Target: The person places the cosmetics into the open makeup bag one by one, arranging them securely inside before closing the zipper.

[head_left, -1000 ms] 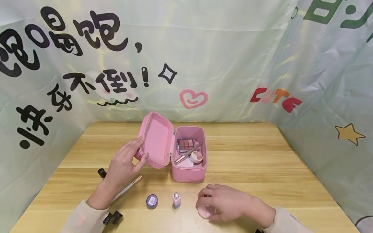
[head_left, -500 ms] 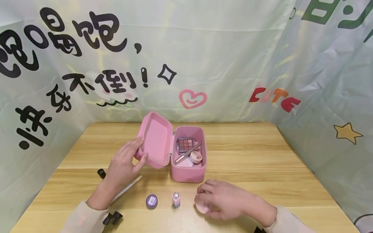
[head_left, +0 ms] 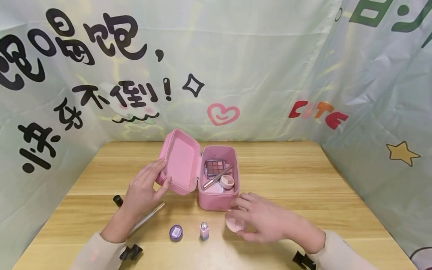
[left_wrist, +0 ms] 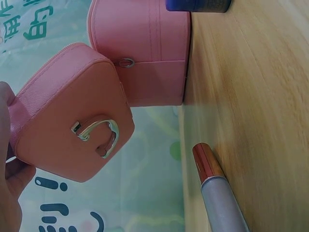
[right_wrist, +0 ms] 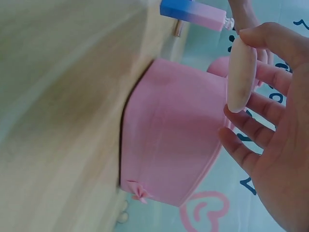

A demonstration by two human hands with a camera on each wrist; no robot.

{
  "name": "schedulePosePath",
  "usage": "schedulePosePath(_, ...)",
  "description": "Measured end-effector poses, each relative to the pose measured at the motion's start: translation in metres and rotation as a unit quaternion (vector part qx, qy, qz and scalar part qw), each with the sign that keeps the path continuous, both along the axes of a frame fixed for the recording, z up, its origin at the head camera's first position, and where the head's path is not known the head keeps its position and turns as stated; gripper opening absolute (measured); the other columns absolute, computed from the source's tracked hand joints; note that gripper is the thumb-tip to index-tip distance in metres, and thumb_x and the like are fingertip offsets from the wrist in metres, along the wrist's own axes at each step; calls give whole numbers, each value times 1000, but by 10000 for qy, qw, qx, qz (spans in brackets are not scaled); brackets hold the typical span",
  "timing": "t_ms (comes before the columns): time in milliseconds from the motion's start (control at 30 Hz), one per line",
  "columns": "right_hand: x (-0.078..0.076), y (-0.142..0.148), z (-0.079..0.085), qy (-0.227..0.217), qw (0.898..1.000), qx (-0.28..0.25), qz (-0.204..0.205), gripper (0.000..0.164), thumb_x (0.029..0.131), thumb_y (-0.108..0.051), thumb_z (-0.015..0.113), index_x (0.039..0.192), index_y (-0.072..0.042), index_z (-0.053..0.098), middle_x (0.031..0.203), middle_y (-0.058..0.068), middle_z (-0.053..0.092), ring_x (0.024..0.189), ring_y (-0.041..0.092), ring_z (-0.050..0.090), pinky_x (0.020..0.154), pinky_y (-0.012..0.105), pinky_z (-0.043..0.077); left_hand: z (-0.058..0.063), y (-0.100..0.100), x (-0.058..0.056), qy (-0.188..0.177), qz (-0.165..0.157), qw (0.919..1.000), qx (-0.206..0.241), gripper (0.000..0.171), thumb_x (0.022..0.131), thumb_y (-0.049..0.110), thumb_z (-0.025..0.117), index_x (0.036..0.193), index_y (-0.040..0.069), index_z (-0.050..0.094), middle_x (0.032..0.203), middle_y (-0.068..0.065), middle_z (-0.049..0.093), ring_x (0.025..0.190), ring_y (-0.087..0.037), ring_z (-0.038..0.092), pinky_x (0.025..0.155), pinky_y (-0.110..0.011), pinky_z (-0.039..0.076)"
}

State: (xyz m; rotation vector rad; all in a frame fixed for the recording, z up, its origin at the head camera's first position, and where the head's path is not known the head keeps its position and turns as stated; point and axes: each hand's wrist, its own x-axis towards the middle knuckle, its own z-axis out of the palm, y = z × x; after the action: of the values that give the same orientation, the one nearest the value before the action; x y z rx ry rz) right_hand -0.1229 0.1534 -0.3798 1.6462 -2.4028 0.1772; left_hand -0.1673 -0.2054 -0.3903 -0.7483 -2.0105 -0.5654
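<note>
My left hand [head_left: 143, 191] holds the raised lid [head_left: 182, 163] of a pink cosmetic case [head_left: 218, 203] by its near left edge, thumb inside and fingers behind. In the left wrist view, the lid's outer face shows a metal-ended handle [left_wrist: 112, 133]. A pale pink powder puff [head_left: 234, 225] is pinched between the thumb and fingers of my right hand [head_left: 266, 219], near the case's front right corner. Edge-on in the right wrist view, the puff [right_wrist: 241, 75] is thick and off-white. Inside the case lie an eyeshadow palette [head_left: 216, 167], a slim pencil-like stick [head_left: 218, 177] and round compacts [head_left: 227, 182].
On the table before the case stand a purple-lidded jar [head_left: 176, 233] and a small pink-to-blue bottle [head_left: 204, 232]. A silver tube with a copper end [head_left: 148, 217] and a black-capped item [head_left: 117, 201] lie by my left forearm, partly hidden. Printed cloth hangs around the table.
My right hand has lifted the powder puff off the table and carried it forward toward the case. The left hand keeps its hold on the lid.
</note>
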Motion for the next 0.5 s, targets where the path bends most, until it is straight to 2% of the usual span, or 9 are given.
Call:
schedulePosePath(300,-10,-3,12,198,9997,-134,-58,47,86,-41,67,125,-17,61,126,1,56,116,20,51,100,38,47,-2,0,-1,12,-9,10000,-8,52,97,40,51,122,-4,64,124,-17,65,107,-35,63,86,-52,55)
schedulePosePath(500,-27,-10,23,158,9994,-262,-140,45,86,-39,67,124,-17,61,125,1,55,112,20,52,96,39,49,-3,0,-2,38,7,10000,-6,50,97,38,51,121,-4,64,123,-16,65,106,-35,64,85,-52,56)
